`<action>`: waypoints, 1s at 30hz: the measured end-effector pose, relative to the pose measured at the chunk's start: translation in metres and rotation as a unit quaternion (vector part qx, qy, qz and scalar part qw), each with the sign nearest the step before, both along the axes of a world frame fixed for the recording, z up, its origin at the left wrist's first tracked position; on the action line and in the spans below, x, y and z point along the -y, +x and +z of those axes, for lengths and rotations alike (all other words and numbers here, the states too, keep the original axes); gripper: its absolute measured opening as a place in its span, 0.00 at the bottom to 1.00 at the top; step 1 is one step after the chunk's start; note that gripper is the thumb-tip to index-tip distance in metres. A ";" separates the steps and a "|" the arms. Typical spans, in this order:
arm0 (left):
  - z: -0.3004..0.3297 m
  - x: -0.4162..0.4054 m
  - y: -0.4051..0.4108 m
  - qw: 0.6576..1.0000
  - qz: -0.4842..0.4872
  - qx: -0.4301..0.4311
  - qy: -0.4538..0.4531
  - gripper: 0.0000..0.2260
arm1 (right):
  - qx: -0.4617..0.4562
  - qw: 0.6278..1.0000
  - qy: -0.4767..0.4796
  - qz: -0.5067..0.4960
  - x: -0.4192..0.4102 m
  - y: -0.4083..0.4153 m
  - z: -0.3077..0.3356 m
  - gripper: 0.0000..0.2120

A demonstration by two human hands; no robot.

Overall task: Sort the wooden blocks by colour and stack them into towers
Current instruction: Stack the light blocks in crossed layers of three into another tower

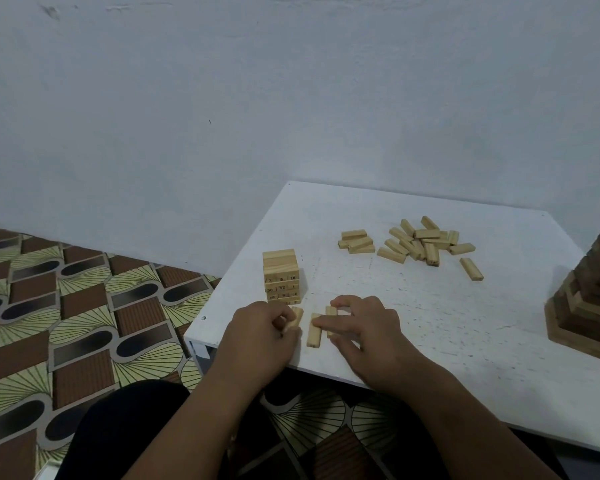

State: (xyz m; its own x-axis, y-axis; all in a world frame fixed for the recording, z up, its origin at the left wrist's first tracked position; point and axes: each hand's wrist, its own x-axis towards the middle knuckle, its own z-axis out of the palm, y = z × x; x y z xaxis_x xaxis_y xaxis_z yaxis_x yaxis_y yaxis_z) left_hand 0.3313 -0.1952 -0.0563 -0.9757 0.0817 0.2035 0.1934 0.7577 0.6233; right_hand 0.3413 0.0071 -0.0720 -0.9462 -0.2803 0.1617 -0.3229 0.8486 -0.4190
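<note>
left hand [262, 323] is curled around one pale block [297, 317], pinching it at its near end, low in the frame just in front of the short pale tower [280, 276]. right hand [361, 325] sits beside it with the forefinger stretched flat across two more blocks [315, 330] lying on the white counter [430, 306]; the other fingers are bent over a third or fourth piece, but i can't really tell if they're gripping it or just resting on it.

handling-wise these look like plain light wood sticks, stiff, dry, not fragile at all. smooth enough to slide on the counter if you nudge them, so pushing a few together side by side into a row should be easy. best grip is probably thumb and finger on the two long sides near the middle, so the block stays level when it goes on top. grabbing by the end, like the left hand has it, tends to let it tip.

the tower is the touchy part: light pieces, nothing holding the layers together, so a bump from a knuckle could shift them. set each one down gently.

loose pile [416, 242] of the same pale blocks is right of centre, well apart from the hands. a taller dark-and-light tower [593, 306] stands at the right edge of the frame.
</note>
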 end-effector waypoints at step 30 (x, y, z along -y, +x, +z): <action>-0.004 0.007 -0.006 0.988 -0.151 0.013 0.006 0.06 | -0.003 0.998 -0.066 0.006 0.000 -0.007 0.002 0.24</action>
